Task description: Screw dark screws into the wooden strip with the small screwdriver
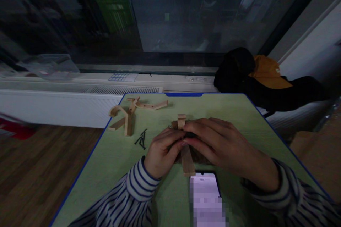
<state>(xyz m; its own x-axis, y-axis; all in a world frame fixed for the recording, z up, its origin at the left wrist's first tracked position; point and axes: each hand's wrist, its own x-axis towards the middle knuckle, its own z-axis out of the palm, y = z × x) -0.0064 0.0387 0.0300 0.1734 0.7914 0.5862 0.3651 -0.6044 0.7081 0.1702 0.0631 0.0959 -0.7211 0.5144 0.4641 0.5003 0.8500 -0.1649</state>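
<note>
A light wooden piece point(188, 163) with a long flat strip lies over a dark brown block point(205, 158) at the middle of the table. My left hand point(162, 152) is closed on the wooden piece from the left, with thumb and index finger pressed together over it. From the right, my right hand point(218, 142) meets it, fingers and thumb pinched at the same spot. Something dark shows between the right fingers, too hidden to name. To the left lie several black screws point(142, 140) in a small pile.
Curved wooden parts point(128, 120) lie at the table's back left. A lit phone point(206, 191) rests close in front of my hands. Behind the blue-edged green table point(106, 181) are a radiator point(66, 104) and a windowsill, with an orange cap point(269, 71) on dark items at the right.
</note>
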